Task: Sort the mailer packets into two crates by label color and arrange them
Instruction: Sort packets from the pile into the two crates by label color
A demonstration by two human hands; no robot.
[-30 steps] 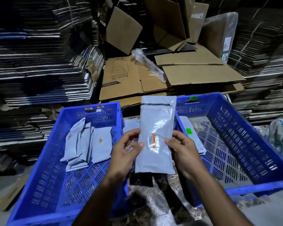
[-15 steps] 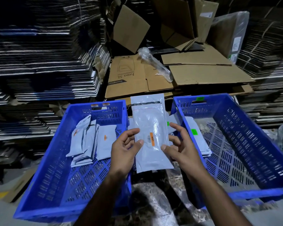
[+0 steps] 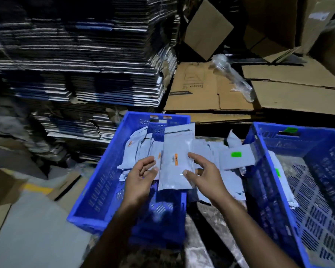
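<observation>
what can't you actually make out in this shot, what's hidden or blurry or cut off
Head view, the only one:
- Orange label on the held packet: print too small to read.
- Right crate: cut off by the right and bottom edges.
- Packets in the left crate: partly hidden by the held packet and the left hand.
- Right hand: whether it grips the packet is unclear.
- Flattened stacks: motion blur.

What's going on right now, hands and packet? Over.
Right hand pinches orange-label packet over left crate. Left hand open beside it. Nothing in the way.
</observation>
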